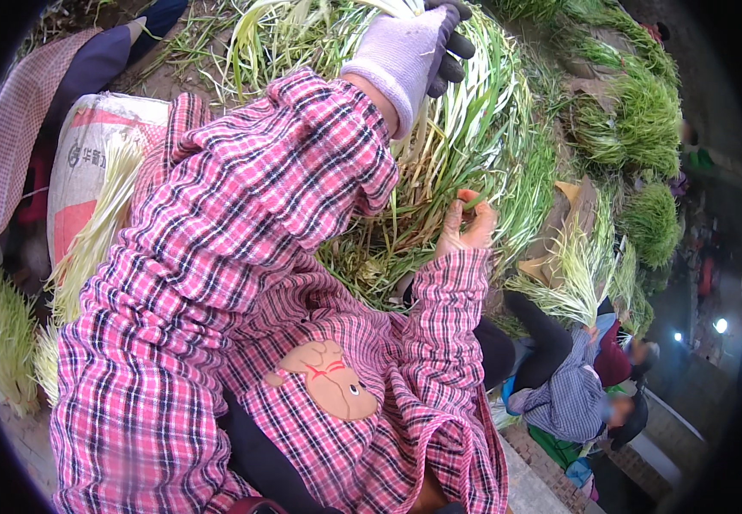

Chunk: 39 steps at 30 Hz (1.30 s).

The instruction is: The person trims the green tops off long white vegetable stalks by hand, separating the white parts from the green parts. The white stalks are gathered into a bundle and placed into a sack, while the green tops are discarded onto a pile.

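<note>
My left hand (403, 58), in a lavender knit glove with dark coated fingers, is at the top of the view. It is closed around pale stalks (400, 6) of a long-leaved green vegetable, whose ends run out of the picture. Lower and to the right, my bare right hand (470, 225) bends thumb and forefinger together on a green leaf blade (476, 201). Both hands are over a large heap of the same greens (474, 115), with white stems and some brown, withered leaves (422, 173) mixed in.
A white and red woven sack (82, 186) lies left, with a pale stalk bundle (104, 212) against my sleeve. Another bundle (5, 347) stands below. A person in checked cloth (30, 128) sits at left; a co-worker (567, 392) at right holds greens (576, 276). More green piles (628, 128) line the far right.
</note>
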Each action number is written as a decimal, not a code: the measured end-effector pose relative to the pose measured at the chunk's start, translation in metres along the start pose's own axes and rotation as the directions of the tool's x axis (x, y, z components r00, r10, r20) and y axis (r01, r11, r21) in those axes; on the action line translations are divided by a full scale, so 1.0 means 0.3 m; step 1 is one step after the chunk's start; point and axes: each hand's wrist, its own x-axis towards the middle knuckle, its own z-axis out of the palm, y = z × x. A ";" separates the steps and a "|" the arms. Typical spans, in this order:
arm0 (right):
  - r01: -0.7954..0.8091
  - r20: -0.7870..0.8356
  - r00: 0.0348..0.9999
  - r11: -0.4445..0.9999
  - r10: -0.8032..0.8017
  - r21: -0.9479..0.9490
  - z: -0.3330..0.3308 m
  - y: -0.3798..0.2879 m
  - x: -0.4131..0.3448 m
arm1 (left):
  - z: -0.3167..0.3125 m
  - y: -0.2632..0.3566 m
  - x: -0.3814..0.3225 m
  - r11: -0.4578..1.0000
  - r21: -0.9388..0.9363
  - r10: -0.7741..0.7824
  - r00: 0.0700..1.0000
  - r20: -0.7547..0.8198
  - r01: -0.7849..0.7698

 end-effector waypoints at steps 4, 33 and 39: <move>-0.389 0.319 0.870 0.921 0.377 -0.026 0.013 -0.129 0.137 | -0.008 -0.031 0.013 0.993 0.120 -0.010 0.997 0.075 0.001; -0.109 0.333 0.940 0.850 -0.081 0.515 -0.071 -0.109 0.052 | -0.064 -0.225 0.007 0.436 0.897 -0.453 0.845 0.283 -0.066; -0.213 0.362 0.930 0.893 0.061 0.396 -0.027 0.005 0.027 | -0.022 -0.158 -0.024 0.752 0.617 -0.348 0.935 0.075 0.231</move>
